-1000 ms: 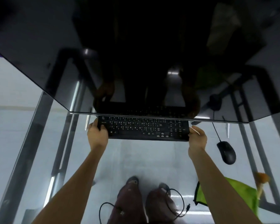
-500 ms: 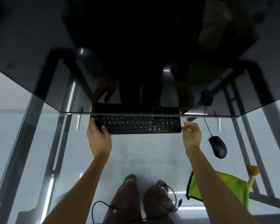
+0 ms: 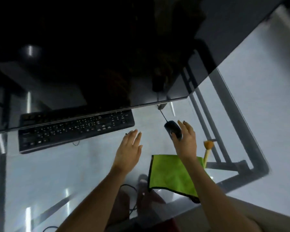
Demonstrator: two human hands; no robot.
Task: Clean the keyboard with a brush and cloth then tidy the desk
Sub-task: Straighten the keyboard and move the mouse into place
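The black keyboard (image 3: 75, 129) lay flat on the glass worktop (image 3: 49, 166), its far edge tucked under the lower edge of the dark monitor (image 3: 90, 56). Neither hand touched it. The left hand (image 3: 129, 152) hovered over the worktop just off the keyboard's right end, on the near side, with its fingers straight and held together, carrying nothing. The right hand (image 3: 185, 139) was farther from the keyboard on that same side, wrapped over a black mouse (image 3: 172, 129); the thumb curled against the mouse's near flank while the fingers lay along its far flank, only lightly bent. The mouse's cable (image 3: 162, 115) ran away toward the monitor's edge. The green cloth (image 3: 171, 174) lay spread on the worktop to the right of the keyboard and nearer the person, partly under the right forearm. Beyond the cloth, farther still from the keyboard, rested the brush (image 3: 208, 148), its orange head pointing away from the person, its pale handle touching the cloth's far corner.
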